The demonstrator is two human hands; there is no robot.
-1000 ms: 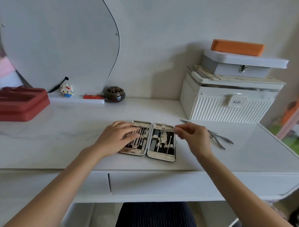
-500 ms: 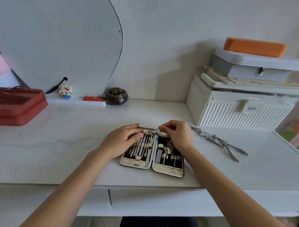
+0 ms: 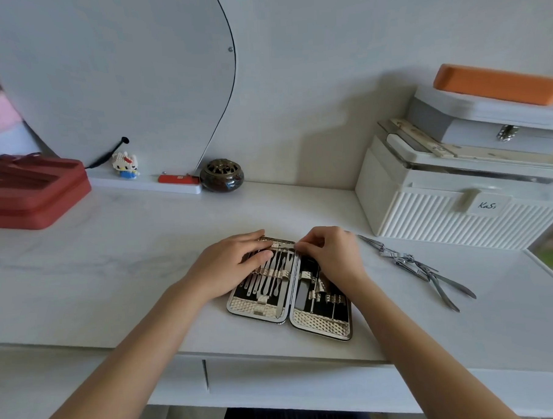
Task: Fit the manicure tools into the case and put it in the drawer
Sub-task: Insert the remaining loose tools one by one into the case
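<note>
- The manicure case (image 3: 288,291) lies open and flat on the surface (image 3: 113,279), directly under both hands, its hinge running away from the person so that the two halves sit side by side.
- The left hand (image 3: 230,268) rests on the far part of the left half, fingers fairly straight and laid across the row of slim tools (image 3: 268,279) strapped there; it seems to steady the case rather than grip anything.
- The right hand (image 3: 331,257) sits over the far part of the right half, fingers curled toward the hinge line at the top edge. It appears to pinch something small and metal there, but what it is cannot be told.
- The loose tools (image 3: 417,266), scissors and clippers by the look of them, lie on the surface to the right of the right hand, well clear of the case, with their long axes slanting from far-left to near-right.
- Judgement: the right hand is plainly the nearer one for fetching them; each piece would need turning to lie along the case's straps, parallel to the hinge.
- The drawer front (image 3: 292,383) lies below the near edge, beneath both wrists, closed.
</note>
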